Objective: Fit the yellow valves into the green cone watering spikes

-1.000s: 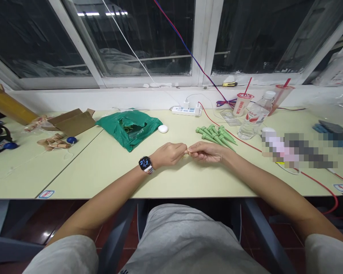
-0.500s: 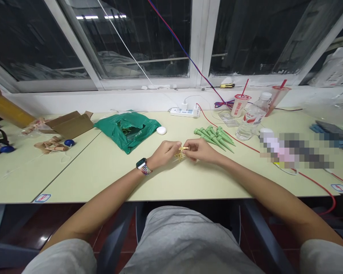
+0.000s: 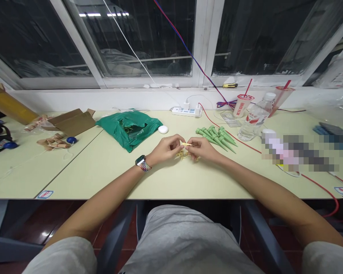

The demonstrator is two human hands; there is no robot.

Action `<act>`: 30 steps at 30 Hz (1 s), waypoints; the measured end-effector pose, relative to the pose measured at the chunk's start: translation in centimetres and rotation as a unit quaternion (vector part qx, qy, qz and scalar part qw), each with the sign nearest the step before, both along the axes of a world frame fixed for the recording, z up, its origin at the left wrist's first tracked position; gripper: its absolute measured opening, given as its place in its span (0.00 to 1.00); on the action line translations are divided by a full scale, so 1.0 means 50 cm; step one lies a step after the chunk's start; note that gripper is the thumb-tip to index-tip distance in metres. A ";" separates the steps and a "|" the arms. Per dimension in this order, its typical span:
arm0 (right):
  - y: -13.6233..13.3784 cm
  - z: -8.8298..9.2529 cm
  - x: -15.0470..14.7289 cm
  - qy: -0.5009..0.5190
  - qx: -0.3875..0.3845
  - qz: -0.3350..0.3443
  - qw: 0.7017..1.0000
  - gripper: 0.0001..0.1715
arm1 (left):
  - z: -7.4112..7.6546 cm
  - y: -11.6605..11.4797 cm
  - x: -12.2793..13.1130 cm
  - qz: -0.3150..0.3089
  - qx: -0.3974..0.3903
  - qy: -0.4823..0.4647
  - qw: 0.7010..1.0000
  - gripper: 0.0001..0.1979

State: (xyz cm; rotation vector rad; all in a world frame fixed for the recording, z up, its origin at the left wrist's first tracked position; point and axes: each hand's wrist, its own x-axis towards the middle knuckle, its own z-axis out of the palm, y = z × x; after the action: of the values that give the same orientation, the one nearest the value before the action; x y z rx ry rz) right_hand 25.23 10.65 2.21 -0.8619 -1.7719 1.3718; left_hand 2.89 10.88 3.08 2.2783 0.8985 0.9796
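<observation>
My left hand (image 3: pixel 166 147) and my right hand (image 3: pixel 201 148) meet over the middle of the pale table (image 3: pixel 108 171). Both pinch a small yellow plastic piece (image 3: pixel 186 144) between fingertips, each at one end. A little heap of several similar yellow pieces (image 3: pixel 183 154) lies on the table right under the hands. A watch sits on my left wrist. Just right of my right hand lies a bunch of several green cone-shaped spikes (image 3: pixel 217 135).
A crumpled green plastic bag (image 3: pixel 128 127) and a white oval case (image 3: pixel 162 129) lie to the left. Behind are a power strip (image 3: pixel 186 111), red cable (image 3: pixel 246 144), water bottle (image 3: pixel 253 120) and two cups with straws (image 3: pixel 242 103). Cardboard box (image 3: pixel 71 121) at far left.
The hands lifted slightly off the table and turned, so the yellow piece between the fingertips now shows, along with the small heap beneath them.
</observation>
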 end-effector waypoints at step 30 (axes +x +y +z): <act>0.019 0.006 0.010 0.061 0.000 -0.098 0.993 0.20 | 0.005 0.002 0.002 0.053 0.029 0.024 0.998 0.16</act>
State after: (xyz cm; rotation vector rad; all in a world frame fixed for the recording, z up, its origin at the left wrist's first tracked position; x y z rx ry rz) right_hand 25.74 11.62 2.50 -0.9079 -1.5514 1.2689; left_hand 2.98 10.99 3.35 2.3322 1.0329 1.0105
